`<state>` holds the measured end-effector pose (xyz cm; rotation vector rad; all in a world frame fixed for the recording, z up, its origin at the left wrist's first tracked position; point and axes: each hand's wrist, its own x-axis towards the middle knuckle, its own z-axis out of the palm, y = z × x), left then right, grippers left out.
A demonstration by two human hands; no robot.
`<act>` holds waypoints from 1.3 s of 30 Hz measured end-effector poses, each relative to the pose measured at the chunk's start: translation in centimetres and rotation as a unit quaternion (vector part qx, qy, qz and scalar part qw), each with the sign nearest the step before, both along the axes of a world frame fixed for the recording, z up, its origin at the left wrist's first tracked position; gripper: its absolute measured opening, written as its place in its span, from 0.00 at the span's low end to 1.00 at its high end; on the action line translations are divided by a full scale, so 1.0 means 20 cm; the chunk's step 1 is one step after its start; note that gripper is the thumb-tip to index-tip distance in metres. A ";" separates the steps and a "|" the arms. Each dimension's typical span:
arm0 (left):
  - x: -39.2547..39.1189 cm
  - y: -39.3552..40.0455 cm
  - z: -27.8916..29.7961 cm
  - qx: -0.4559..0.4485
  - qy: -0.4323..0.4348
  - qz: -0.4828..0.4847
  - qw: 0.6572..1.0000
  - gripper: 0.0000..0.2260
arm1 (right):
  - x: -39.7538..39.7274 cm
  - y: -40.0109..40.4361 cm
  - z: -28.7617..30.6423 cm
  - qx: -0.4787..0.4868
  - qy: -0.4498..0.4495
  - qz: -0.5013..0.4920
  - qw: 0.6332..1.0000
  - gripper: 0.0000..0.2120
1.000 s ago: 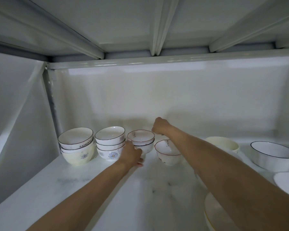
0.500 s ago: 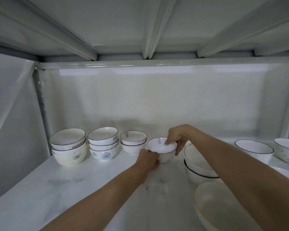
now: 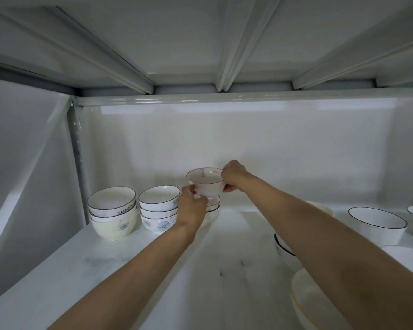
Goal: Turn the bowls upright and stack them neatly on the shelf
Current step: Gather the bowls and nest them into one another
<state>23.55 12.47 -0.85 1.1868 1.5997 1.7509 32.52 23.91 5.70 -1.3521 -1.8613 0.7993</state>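
Just left of the frame's centre, a small red-rimmed bowl (image 3: 205, 184) hangs upright in the air, held from both sides. The left hand (image 3: 191, 208) curls its fingers round the lower left wall, and the right hand (image 3: 234, 176) pinches the right rim, so the bowl stays level as it comes down. Directly beneath it sits a short stack of matching bowls (image 3: 212, 207), mostly hidden by the left hand; the held bowl looks lined up to nest into that stack. To the left stand two finished stacks, one with a flower print (image 3: 159, 211) and one lettered stack (image 3: 112, 213), all on the white shelf (image 3: 129, 270). At right, larger bowls (image 3: 377, 222) wait, apparently for their own pile.
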 end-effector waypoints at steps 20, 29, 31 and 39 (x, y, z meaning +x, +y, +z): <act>-0.12 0.12 -0.17 -0.109 -0.023 -0.053 0.992 0.28 | -0.18 0.11 -0.24 0.012 -0.075 -0.064 0.995 0.13; -0.13 0.13 -0.19 -0.113 0.027 -0.054 0.992 0.28 | -0.18 0.10 -0.23 0.006 -0.121 -0.055 0.991 0.13; -0.13 0.11 -0.18 -0.114 0.029 -0.047 0.992 0.26 | -0.17 0.08 -0.20 0.001 -0.142 -0.048 0.989 0.13; 0.09 -0.09 -0.05 -0.166 -0.001 -0.274 0.947 0.09 | 0.10 -0.03 -0.01 0.035 -0.188 -0.059 0.980 0.07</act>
